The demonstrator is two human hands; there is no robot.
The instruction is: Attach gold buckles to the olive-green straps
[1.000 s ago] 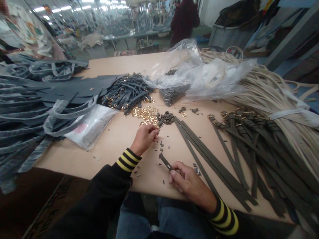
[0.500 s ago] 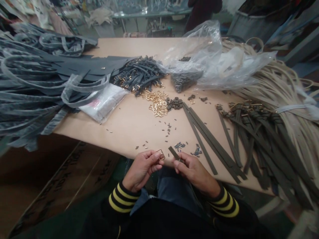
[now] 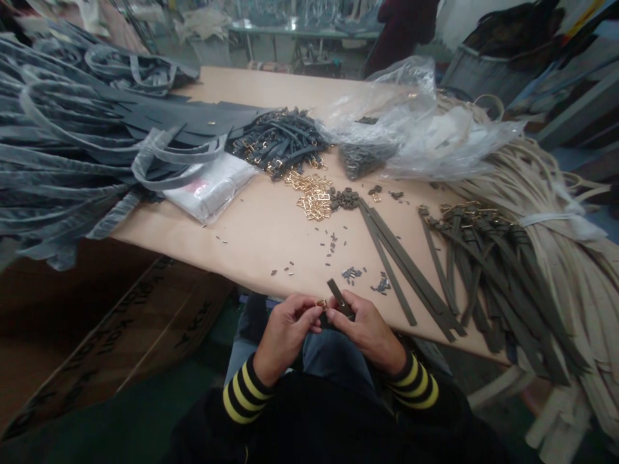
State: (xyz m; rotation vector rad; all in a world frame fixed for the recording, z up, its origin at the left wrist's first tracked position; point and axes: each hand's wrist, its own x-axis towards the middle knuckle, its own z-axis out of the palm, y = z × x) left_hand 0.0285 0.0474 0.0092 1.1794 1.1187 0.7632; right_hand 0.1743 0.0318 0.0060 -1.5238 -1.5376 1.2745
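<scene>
My left hand (image 3: 290,332) pinches a small gold metal buckle (image 3: 322,303) between thumb and fingers. My right hand (image 3: 366,325) grips the end of a dark olive leather strap (image 3: 340,298), and the buckle sits right at the strap's tip. Both hands are just past the table's near edge, over my lap. Small dark metal pieces (image 3: 331,248) lie scattered on the tan paper-covered table (image 3: 261,238) ahead of them. Beyond these are a heap of gold buckles (image 3: 314,196) and a cluster of dark keepers (image 3: 344,198).
Olive straps (image 3: 401,270) lie right of my hands, beside buckled ones (image 3: 483,258). Cream strap bundles (image 3: 546,219) hang off the right side, grey ones (image 3: 58,161) off the left. A plastic bag (image 3: 416,122) lies at the back. A person (image 3: 401,22) stands beyond.
My hands have come closer together, and the gold buckle now touches the strap's end. The view has shifted slightly, with the table appearing a little lower and to the right.
</scene>
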